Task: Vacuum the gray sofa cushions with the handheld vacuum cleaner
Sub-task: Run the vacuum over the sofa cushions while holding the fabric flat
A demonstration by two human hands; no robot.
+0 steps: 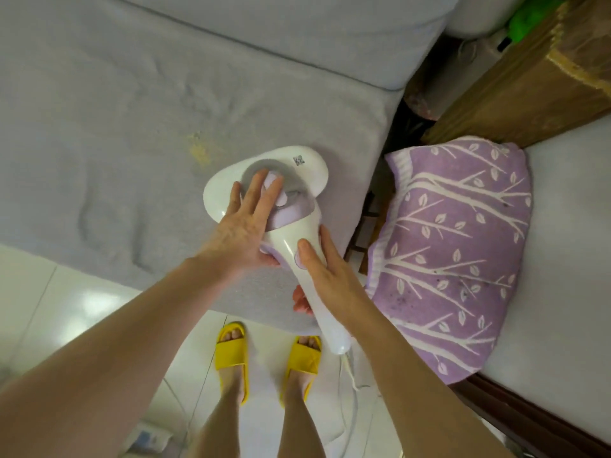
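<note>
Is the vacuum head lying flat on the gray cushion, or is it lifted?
Flat, it seems: the vacuum head lies on the gray cushion with no visible gap. The left hand presses on top.

Both hands hold the white vacuum [291, 180] on the gray cushion [132, 127]: right hand [325, 276] gripping its handle, left hand [243, 223] flat on top.

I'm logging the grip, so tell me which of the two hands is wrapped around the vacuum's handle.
The right hand: its fingers curl round the handle of the handheld vacuum cleaner, thumb on top. The left hand lies with fingers straight on the vacuum's head.
</note>
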